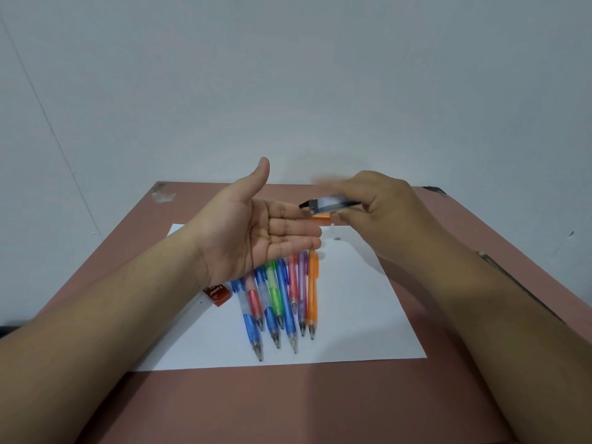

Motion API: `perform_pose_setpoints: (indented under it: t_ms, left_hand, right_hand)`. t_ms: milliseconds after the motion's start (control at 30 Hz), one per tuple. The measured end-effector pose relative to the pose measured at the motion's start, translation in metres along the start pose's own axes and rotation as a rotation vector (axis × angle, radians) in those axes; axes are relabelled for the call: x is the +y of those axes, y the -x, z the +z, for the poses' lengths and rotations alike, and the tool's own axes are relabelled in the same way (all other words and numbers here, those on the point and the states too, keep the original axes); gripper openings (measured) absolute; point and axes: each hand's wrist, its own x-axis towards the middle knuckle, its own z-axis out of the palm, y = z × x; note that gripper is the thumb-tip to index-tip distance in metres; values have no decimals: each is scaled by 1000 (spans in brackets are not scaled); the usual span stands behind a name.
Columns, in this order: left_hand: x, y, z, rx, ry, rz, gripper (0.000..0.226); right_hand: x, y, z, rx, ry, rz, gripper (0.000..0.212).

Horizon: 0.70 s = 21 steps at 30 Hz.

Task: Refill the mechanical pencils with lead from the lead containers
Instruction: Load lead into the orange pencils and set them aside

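Several coloured mechanical pencils (282,302) lie side by side on a white sheet of paper (358,315), tips toward me. My left hand (256,232) hovers above them, palm up, fingers straight. My right hand (378,213) pinches a clear and black lead container (326,201), held level with its black end over my left fingertips. An orange pencil part (320,217) shows just below the container. The red lead container (217,293) lies by my left wrist at the paper's edge.
The paper lies on a reddish-brown table (288,405) set against a pale wall (288,75). A small pale piece (336,239) lies on the paper below my right hand. The table's corners are chipped at the back.
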Motion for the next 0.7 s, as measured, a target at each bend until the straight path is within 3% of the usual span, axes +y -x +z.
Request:
perform_pose_setpoints:
  t_ms: [67, 167, 300, 400, 500, 533, 633, 700]
  left_hand:
    - [0, 0, -1, -2, -5, 1, 92]
    - [0, 0, 0, -6, -1, -10, 92]
    - [2, 3, 0, 4, 13, 2, 92]
    - [6, 8, 2, 6, 58, 5, 92]
    - [10, 15, 7, 44, 52, -22, 92]
    - [12, 17, 9, 58, 41, -38, 92]
    - [14, 25, 15, 109, 19, -83, 93]
    - [13, 33, 20, 141, 22, -93, 91]
  right_hand:
    - [0, 0, 1, -1, 29, -16, 48]
    - [1, 2, -2, 18, -15, 30, 73]
    - [-4, 1, -7, -41, 122, -37, 51]
    - [-12, 0, -13, -65, 115, 8, 73]
    - [-19, -3, -18, -121, 160, 3, 39]
    - [-23, -3, -20, -142, 171, 0, 40]
    - [-35, 3, -32, -73, 151, -38, 74]
    - [-38, 8, -40, -80, 181, -87, 60]
